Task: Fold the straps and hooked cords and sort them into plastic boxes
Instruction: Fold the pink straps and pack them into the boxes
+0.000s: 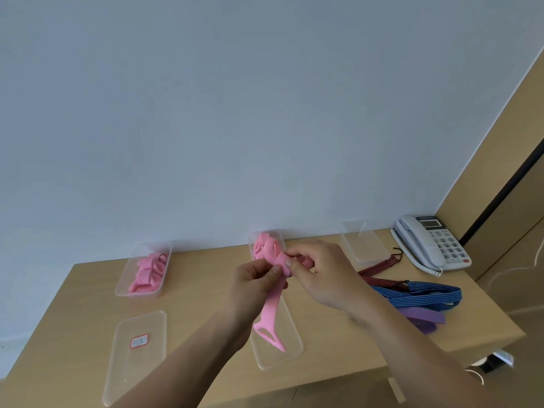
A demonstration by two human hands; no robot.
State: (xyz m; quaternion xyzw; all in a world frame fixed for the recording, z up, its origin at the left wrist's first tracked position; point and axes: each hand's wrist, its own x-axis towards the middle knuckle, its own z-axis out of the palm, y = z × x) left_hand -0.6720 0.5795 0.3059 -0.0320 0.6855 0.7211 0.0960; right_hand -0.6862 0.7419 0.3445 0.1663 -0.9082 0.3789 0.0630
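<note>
A person's two hands hold a pink strap (269, 313) in the air above a wooden table (206, 285). The left hand (254, 279) pinches the strap between its thumb and curled fingers. The right hand (322, 273), just beside it, pinches the folded top part between thumb and forefinger, with its other fingers curled. The fold sits between the two thumbs. Below the left hand the strap's loose end hangs down, its looped tip over a clear lid (294, 348); I cannot tell whether it touches. Behind the hands, the middle box (251, 244) holds rolled pink straps. The left box (122, 287) holds more. The right box (363, 245) stands near striped cords (426, 293) and a phone (432, 245).
</note>
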